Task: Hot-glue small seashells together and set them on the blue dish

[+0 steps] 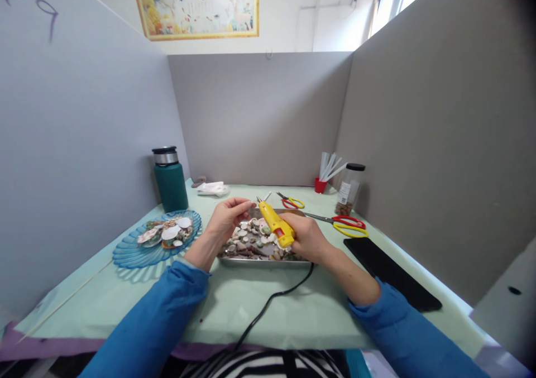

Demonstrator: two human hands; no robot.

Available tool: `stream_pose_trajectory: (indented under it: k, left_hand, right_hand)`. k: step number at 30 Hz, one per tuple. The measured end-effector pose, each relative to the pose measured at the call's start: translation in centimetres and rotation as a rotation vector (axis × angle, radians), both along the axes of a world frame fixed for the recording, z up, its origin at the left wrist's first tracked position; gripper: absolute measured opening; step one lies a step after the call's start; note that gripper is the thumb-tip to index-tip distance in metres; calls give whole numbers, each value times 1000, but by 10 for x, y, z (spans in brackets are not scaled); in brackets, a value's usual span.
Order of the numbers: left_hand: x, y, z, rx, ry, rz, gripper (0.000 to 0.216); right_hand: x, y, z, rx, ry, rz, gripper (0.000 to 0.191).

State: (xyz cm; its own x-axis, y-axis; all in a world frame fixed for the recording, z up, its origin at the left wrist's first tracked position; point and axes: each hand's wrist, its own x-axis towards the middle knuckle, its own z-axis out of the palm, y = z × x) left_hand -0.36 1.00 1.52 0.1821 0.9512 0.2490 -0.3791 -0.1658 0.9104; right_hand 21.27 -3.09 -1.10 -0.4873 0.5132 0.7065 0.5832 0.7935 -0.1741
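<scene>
My right hand [309,234] is wrapped round the handle of a yellow hot glue gun [274,221], whose nozzle points up and away from me. Close to that nozzle, my left hand [229,216] is closed in a pinch; what its fingertips hold is too small to name. Below both hands lies a metal tray [268,263] of small shells [243,244], partly hidden by the hands and the gun. A black cord [274,297] runs from the glue gun over the table towards me.
On the left, a blue ribbed plate [125,252] bears shells, with a green bottle [171,182] behind it. Scissors [349,225], smaller scissors [291,201], a jar [349,191], a red cup of white sticks [320,186] and a black slab [391,274] stand or lie rightward. Grey panels [259,115] enclose the table.
</scene>
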Motion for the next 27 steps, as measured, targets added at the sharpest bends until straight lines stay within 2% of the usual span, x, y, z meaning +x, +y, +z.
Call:
stream_pose_trajectory:
  k: [7,27]
  left_hand:
    - [1,1,-1,10,-7,5,22]
    - [1,1,-3,32,54,13,21]
  right_hand:
    - [-1,-1,0,31,-31,-27,33]
    - [-2,0,-2,85,-101,-46,40]
